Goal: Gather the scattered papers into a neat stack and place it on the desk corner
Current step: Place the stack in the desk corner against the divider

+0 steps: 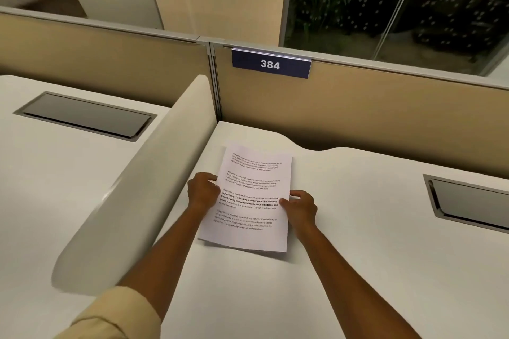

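Observation:
A stack of white printed papers (252,173) is held a little above the white desk (344,256), near its far left corner, with a shadow under its near edge. My left hand (202,191) grips the stack's left edge, thumb on top. On the right edge, my right hand (300,208) pinches the sheets with its thumb over the text. The sheets look aligned; their number cannot be told.
A curved white divider (143,181) runs along the desk's left side. A beige partition (371,110) with a blue "384" sign (271,64) closes the back. Grey cable hatches sit at the right (473,201) and on the neighbouring desk (85,115).

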`<state>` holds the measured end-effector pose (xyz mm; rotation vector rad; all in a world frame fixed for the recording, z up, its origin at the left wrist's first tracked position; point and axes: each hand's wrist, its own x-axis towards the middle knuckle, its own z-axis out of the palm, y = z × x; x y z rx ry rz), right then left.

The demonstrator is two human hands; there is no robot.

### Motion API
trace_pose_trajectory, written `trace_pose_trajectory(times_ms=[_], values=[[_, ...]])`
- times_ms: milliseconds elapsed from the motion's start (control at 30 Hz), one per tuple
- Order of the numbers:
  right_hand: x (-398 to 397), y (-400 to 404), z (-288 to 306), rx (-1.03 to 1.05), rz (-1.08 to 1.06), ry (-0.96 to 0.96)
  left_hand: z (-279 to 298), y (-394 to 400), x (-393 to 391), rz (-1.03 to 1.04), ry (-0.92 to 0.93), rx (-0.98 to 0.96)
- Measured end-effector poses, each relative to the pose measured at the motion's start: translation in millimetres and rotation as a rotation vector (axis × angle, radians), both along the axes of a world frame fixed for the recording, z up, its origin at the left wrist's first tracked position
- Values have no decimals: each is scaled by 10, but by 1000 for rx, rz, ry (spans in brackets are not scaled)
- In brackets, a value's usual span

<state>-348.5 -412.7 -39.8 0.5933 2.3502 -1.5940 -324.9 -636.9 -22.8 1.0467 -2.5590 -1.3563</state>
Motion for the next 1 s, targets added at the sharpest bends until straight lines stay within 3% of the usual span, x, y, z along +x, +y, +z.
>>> trace_pose_trajectory(times_ms=[567, 800, 1000], values=[[-713, -678, -205, 141, 203, 170, -227, -382, -771, -31, 68, -374], [-781, -729, -302, 417, 279, 198, -243, -448, -891, -122, 39, -479], [-737, -738, -358, 475, 316, 223, -259, -426, -916, -200, -43, -605]])
